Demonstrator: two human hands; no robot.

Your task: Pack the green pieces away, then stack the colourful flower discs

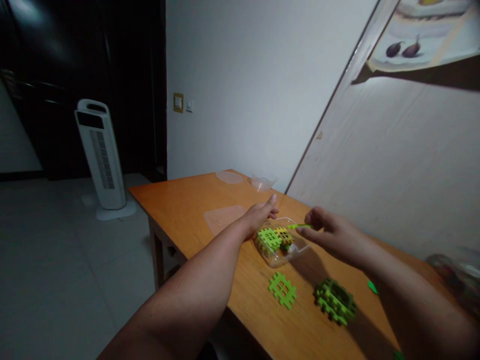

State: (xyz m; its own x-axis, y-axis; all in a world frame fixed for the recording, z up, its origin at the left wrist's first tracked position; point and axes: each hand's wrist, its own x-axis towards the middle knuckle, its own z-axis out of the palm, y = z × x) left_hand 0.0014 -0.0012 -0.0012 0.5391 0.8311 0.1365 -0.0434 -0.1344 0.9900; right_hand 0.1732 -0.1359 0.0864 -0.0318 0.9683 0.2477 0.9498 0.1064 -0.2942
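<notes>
Near the table's (180,200) edge, right hand (330,235) pinches a green piece (300,226); left hand (260,215) seemingly open.

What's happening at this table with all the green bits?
A person sits at a wooden table with green interlocking plastic pieces. The left hand rests on a clear plastic container holding several pieces, while the right hand pinches a thin green piece above it. A flat green tile and a built-up green cluster lie on the table nearer the person.

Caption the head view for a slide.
Left hand steadies a clear container of green pieces; right hand pinches one piece.
</notes>
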